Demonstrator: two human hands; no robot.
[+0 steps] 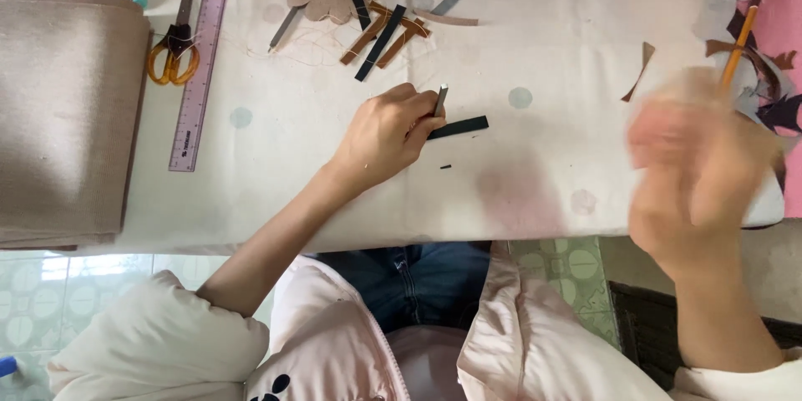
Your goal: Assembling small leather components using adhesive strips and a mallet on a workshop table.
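Observation:
My left hand (386,135) rests on the white table (543,167) with its fingers closed on a thin dark strip (458,127) that lies flat, and a small grey stick (439,101) stands up between the fingertips. My right hand (697,167) is blurred near the table's right edge and grips a thin orange stick, a brush or pencil (738,38), pointing away from me. A tiny dark offcut (445,167) lies just below the strip.
Orange-handled scissors (174,46) and a pink ruler (201,58) lie at the left beside a roll of beige fabric (67,117). Several brown and dark strips (384,32) and cut shapes lie at the far middle. Brown scraps (642,71) sit at the right.

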